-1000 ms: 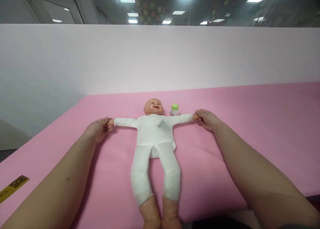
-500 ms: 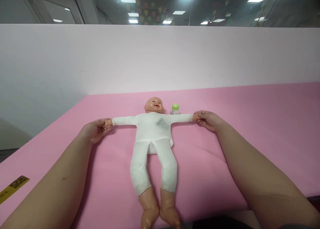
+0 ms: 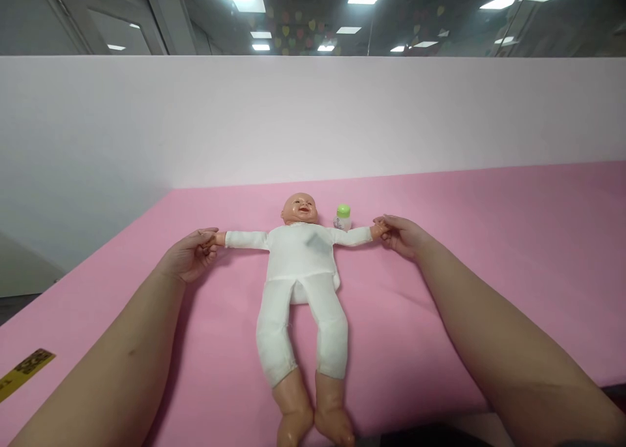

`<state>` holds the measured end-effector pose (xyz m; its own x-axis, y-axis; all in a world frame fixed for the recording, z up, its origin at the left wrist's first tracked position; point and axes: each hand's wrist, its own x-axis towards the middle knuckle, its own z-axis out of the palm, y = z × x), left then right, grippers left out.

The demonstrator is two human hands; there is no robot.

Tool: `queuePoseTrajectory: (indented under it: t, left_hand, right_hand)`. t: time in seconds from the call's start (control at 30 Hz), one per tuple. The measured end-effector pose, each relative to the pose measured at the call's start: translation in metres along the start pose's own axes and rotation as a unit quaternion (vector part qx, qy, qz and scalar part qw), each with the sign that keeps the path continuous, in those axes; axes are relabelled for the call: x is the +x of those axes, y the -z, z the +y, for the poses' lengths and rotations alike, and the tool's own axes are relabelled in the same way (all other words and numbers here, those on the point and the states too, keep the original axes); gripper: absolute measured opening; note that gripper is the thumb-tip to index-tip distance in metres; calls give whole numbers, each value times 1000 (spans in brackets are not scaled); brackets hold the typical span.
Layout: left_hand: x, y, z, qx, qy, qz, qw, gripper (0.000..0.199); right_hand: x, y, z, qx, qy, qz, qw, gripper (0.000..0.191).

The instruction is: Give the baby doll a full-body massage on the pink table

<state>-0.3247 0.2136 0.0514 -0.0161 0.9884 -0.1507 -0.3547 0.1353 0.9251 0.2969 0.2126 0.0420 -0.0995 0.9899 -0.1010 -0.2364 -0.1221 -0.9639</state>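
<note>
A baby doll (image 3: pixel 302 258) with a white cloth body lies face up on the pink surface (image 3: pixel 401 343), its arms stretched out to both sides and its bare feet toward me. At the left, my left hand (image 3: pixel 193 255) pinches one of the doll's hands between thumb and fingers. My right hand (image 3: pixel 401 235) grips the doll's other hand on the right side. Beside the doll's head, just behind its sleeve, stands a small clear bottle (image 3: pixel 343 217) with a green cap; its lower part is partly hidden by the sleeve.
A white wall (image 3: pixel 313 121) rises behind the pink surface, with glass and ceiling lights above it. A yellow label (image 3: pixel 24 374) with a printed code is at the lower left. Something dark shows below the front edge.
The doll's arm on the right has bent slightly, its hand moving a little inward with my right hand. The doll's arm on the left has shifted slightly toward the right. Both hands keep their hold.
</note>
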Motion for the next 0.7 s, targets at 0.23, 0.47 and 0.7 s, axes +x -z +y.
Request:
queuePoseTrajectory:
  t: [0.23, 0.47, 0.7]
  left_hand:
    - [0, -38, -23, -16, -3, -7, 1000, 17]
    - [4, -45, -33, 39, -9, 10, 999, 22]
    - [10, -45, -30, -6, -14, 78, 997, 20]
  right_hand:
    - [-7, -19, 1, -50, -63, -104, 991, 26]
    - [-8, -40, 6, -58, -55, -131, 988, 26]
    - [-1, -43, 7, -44, -9, -34, 998, 24]
